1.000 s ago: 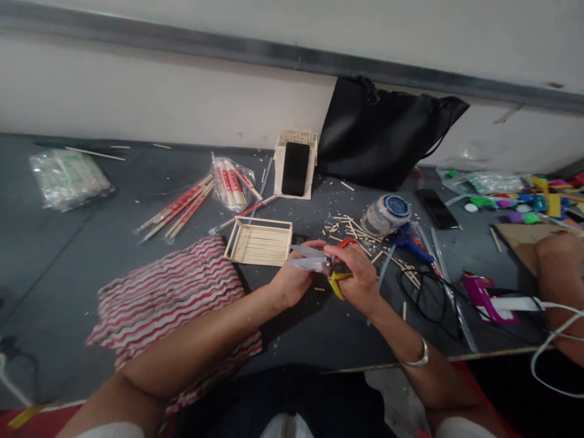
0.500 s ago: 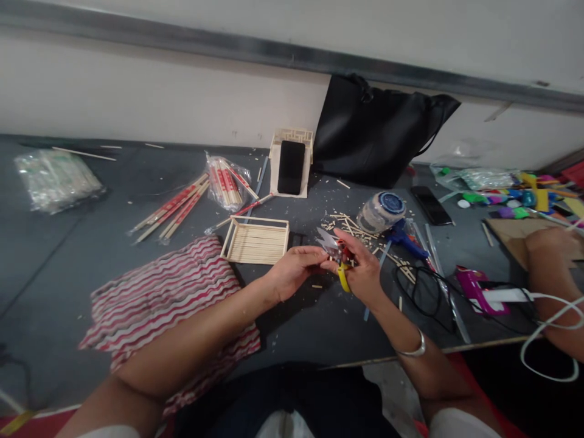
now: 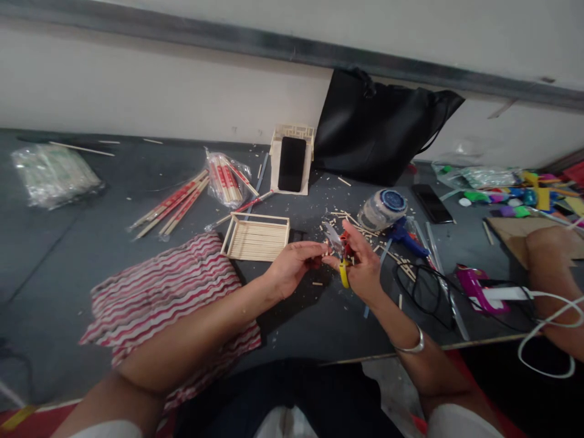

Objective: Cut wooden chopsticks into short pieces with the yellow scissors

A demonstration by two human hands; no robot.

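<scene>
My right hand [image 3: 360, 264] grips a pair of scissors [image 3: 344, 274] with yellow and red-orange handles, its blades pointing up and to the left. Close beside the blades, the fingertips of my left hand [image 3: 295, 266] are pinched together on a small pale piece, probably a bit of wooden stick; it is mostly hidden. A small tray-like frame [image 3: 258, 240] built of thin sticks stands just left of my left hand. Cut stick pieces [image 3: 356, 228] lie scattered behind the scissors, and one short piece [image 3: 317, 283] rests below my hands.
A jar with a blue lid [image 3: 383, 210] and a blue glue gun [image 3: 406, 237] with a black cord lie right. Behind are a phone [image 3: 292, 164] on a stick-built stand and a black bag [image 3: 383, 131]. Left are a striped cloth [image 3: 168, 292] and chopstick packs [image 3: 225, 179]. Another person's hand [image 3: 554, 246] is far right.
The scissors have tilted more upright, and their blades have moved slightly right, away from my left fingertips. My left hand has barely moved. The view has shifted a little.
</scene>
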